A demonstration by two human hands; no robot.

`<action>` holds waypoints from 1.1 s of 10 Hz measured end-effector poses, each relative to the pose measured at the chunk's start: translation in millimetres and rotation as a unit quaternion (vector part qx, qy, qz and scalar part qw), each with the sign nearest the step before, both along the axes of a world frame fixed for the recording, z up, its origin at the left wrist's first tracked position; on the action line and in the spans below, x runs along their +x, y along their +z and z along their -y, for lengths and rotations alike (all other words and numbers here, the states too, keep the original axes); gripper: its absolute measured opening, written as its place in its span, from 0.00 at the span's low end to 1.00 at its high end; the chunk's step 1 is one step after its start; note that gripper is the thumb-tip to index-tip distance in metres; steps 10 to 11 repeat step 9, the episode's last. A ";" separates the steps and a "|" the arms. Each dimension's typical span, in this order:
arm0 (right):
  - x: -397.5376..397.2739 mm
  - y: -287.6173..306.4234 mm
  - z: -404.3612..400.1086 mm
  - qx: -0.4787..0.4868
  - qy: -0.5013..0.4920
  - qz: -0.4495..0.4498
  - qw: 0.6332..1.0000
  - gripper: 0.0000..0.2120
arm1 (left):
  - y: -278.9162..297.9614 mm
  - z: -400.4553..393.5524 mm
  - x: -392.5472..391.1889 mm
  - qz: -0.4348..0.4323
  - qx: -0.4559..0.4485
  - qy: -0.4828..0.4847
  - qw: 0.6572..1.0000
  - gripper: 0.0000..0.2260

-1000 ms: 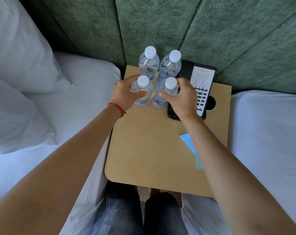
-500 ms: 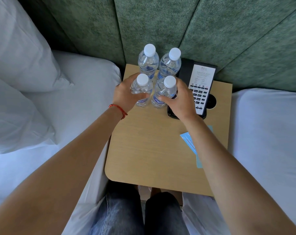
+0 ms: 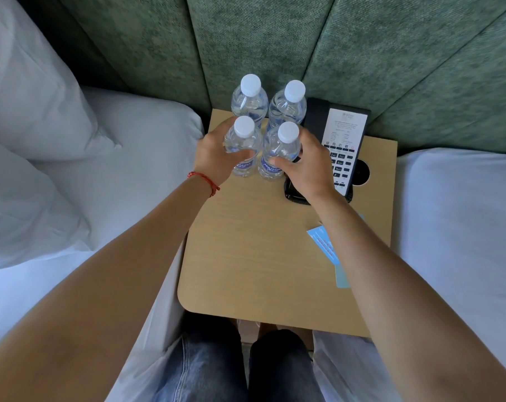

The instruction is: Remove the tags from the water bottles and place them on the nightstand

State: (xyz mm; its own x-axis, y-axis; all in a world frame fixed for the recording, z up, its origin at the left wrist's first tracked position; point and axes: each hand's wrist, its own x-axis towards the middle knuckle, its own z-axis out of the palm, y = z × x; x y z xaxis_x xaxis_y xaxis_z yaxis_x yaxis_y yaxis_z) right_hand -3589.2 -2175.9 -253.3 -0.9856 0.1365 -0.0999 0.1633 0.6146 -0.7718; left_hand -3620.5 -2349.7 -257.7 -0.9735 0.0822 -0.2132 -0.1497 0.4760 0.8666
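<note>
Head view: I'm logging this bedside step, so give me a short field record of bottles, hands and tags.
bottles: four, upright, capped, at the nightstand back
front-left bottle: gripped by left hand
front-right bottle: gripped by right hand
back bottles: untouched
tags: blue tags on nightstand, partly under right forearm
phone: right of bottles

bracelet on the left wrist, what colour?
Red: a thin cord bracelet on the left wrist, clearest in the head view, just behind the left hand.
</note>
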 end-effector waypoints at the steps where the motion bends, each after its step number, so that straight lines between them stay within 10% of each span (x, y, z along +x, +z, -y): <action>1: -3.3 -0.3 -0.8 0.004 0.003 -0.007 1.000 0.30 | -1.6 0.2 -5.1 -0.002 -0.003 -0.002 1.000 0.27; 11: 13.4 19.8 -0.6 -0.006 -0.014 0.015 1.000 0.32 | 17.2 11.7 22.3 -0.037 -0.053 -0.004 0.998 0.25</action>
